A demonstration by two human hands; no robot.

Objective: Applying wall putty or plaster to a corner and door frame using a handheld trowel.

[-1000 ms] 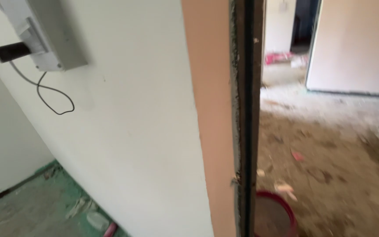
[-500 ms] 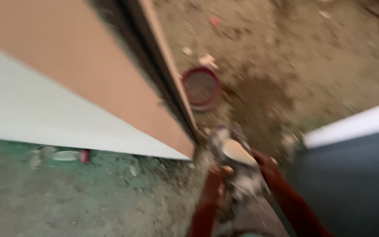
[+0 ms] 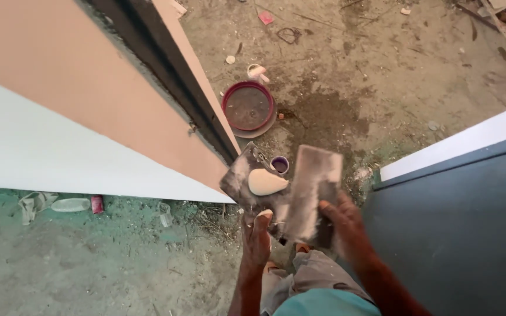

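Down at my feet, in the head view, both my hands are up in front of me over a rough, dirty floor [image 3: 346,70]. My left hand [image 3: 256,237] has its grip closed on the lower edge of a grey, smeared plaster board [image 3: 247,178], thumb lying on top, and a lump of pale putty [image 3: 266,182] sits on the board's face near its middle. My right hand [image 3: 342,225] is clamped on a flat rectangular trowel [image 3: 314,181], fingers wrapped over its near end; the blade is dusted with whitish residue and stands just beside the board, overlapping its right edge. Between the two tools, beyond them on the floor, a small purple-rimmed cup [image 3: 280,165] shows. Further out on the floor lies a round maroon bowl [image 3: 248,108] with a dusty inside, and a small white and pink scrap [image 3: 257,72] is near its far rim. To my left a peach-coloured wall edge [image 3: 89,93] with a dark strip [image 3: 171,70] along it runs down toward the board, with a white wall face [image 3: 48,158] below it. By the foot of that wall lie a clear plastic bottle [image 3: 70,205] and a crumpled pale wrapper [image 3: 33,203]. To my right stands a dark grey panel [image 3: 458,234] with a white border.
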